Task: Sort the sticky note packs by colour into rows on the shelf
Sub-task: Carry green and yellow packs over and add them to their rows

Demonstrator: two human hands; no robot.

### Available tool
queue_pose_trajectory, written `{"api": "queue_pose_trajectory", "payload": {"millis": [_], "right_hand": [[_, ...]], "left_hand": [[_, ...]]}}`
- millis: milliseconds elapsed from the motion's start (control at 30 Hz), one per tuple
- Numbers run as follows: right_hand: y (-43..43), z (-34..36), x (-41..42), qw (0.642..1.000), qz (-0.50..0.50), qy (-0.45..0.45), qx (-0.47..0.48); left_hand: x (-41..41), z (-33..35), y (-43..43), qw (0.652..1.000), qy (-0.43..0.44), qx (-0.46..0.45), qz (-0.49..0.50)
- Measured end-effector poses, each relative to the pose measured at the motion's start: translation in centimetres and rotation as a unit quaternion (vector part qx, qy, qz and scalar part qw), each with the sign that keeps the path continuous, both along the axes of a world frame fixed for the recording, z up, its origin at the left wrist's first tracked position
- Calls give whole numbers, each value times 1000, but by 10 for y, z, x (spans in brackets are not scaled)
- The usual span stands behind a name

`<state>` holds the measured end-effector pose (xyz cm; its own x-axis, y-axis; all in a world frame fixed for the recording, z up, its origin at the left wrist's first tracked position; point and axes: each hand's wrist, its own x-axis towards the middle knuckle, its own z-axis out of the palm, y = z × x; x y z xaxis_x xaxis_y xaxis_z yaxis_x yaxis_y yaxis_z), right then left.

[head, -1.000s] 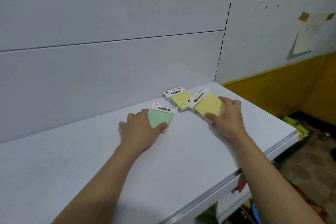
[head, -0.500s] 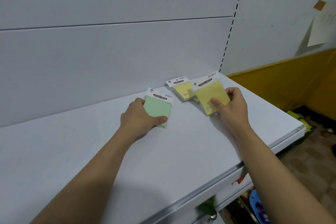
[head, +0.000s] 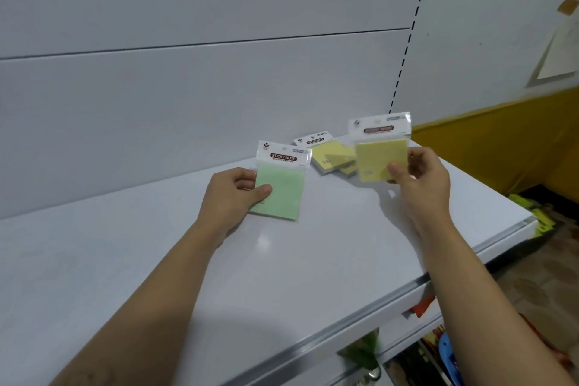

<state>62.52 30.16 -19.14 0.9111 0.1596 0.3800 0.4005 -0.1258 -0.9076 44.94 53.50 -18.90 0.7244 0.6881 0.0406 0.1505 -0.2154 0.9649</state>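
My left hand (head: 233, 194) grips a green sticky note pack (head: 282, 188) by its left edge, thumb on its face, tilted up off the white shelf (head: 282, 276). In my right hand (head: 421, 178) is a yellow sticky note pack (head: 377, 157), raised above the shelf with its white header card on top. Between and behind the two held packs, a small pile of yellow sticky note packs (head: 332, 155) lies flat on the shelf near the back panel.
The shelf's metal front edge (head: 360, 320) runs diagonally at the lower right. A white back panel (head: 188, 88) rises behind. Lower shelves with coloured goods (head: 438, 351) and the floor show at the right. A yellow wall band (head: 507, 141) lies beyond the shelf end.
Both hands have lifted their packs off the shelf: the green pack now tilts up in my left hand, and the yellow pack rose higher in my right hand.
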Motion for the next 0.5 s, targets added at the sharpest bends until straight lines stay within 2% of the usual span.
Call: {"api": "queue_pose_trajectory", "payload": {"millis": [67, 200, 367, 500], "right_hand": [[1, 1, -1, 998, 38, 34, 43], [6, -3, -2, 992, 97, 31, -79], [7, -6, -3, 988, 74, 26, -137], [10, -4, -3, 985, 52, 9, -166]], "left_hand": [[2, -1, -3, 1000, -18, 4, 22], [6, -4, -9, 997, -40, 18, 57], [8, -4, -14, 994, -27, 87, 65], [13, 0, -16, 993, -20, 105, 59]]}}
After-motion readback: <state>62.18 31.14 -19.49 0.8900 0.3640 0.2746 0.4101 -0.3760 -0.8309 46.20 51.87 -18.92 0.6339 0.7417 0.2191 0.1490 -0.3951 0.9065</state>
